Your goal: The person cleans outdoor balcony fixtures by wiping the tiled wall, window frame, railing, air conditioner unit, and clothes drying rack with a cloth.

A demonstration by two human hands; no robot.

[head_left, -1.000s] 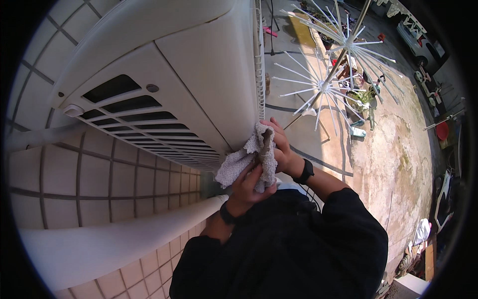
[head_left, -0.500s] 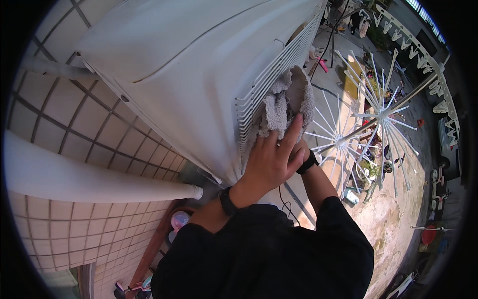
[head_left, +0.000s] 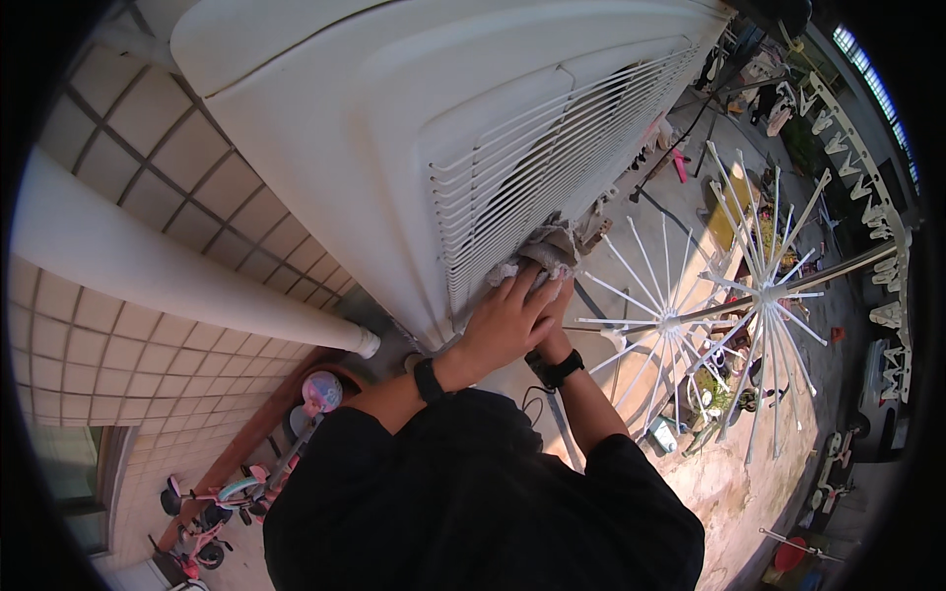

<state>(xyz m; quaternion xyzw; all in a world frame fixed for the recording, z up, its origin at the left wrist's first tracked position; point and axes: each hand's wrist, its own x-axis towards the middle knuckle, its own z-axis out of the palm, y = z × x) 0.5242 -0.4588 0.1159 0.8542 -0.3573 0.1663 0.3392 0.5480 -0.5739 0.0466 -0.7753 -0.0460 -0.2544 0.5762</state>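
A crumpled grey towelling cloth [head_left: 547,246] lies against the lower part of the wire grille [head_left: 581,128] of a white outdoor air-conditioner unit [head_left: 335,167]. My left hand [head_left: 505,330] grips the cloth, its fingers closed over the near edge and its back toward me. Partly behind it, my right hand [head_left: 558,303] reaches to the same spot; its fingers are hidden by the left hand and the cloth. Both wrists wear black bands.
A white pipe [head_left: 197,271] runs along the tiled wall [head_left: 148,325] at left. To my right stands a drying rack [head_left: 670,320] with white spokes radiating from a pole. A hanger strip with clips [head_left: 857,177] is farther right. Children's bikes [head_left: 212,527] stand at lower left.
The cloth and both hands have moved down the grille, toward me, and more of the grille shows. The cloth looks more bunched under my fingers. My view has shifted too.
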